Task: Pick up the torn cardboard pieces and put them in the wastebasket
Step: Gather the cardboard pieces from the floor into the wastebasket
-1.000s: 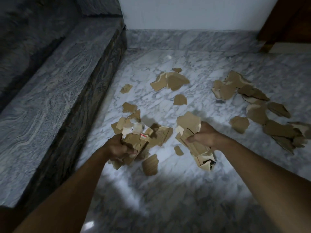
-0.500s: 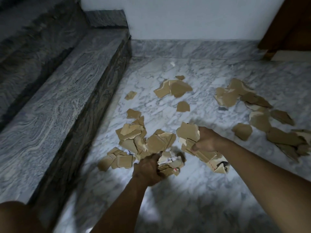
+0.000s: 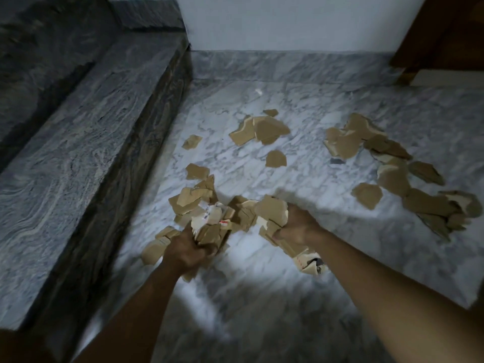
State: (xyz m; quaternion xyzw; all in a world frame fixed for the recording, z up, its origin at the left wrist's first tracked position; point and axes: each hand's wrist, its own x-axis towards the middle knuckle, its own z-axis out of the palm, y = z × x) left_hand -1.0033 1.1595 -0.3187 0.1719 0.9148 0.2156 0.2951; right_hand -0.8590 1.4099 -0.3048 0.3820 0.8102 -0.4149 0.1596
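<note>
Torn brown cardboard pieces lie scattered over the white marble floor [image 3: 301, 258]. My left hand [image 3: 187, 251] grips a bunch of torn pieces [image 3: 212, 226], some with white printed faces. My right hand [image 3: 297, 229] grips a second bunch [image 3: 272, 212] whose lower end, white and printed, hangs below the fist. More loose pieces sit just left of my left hand [image 3: 157, 247], in a group at the back middle [image 3: 262, 129], and in a long spread on the right [image 3: 387, 163]. No wastebasket is in view.
A raised grey stone step [image 3: 78, 142] runs along the left side. A white wall with a grey marble skirting [image 3: 288, 64] closes the back. Dark wooden door frame [image 3: 429, 32] stands at the back right.
My left hand has moved left and up with its bunch, closer to the pile by the step. My right hand still holds its bunch and has barely shifted. The view tilted slightly.
</note>
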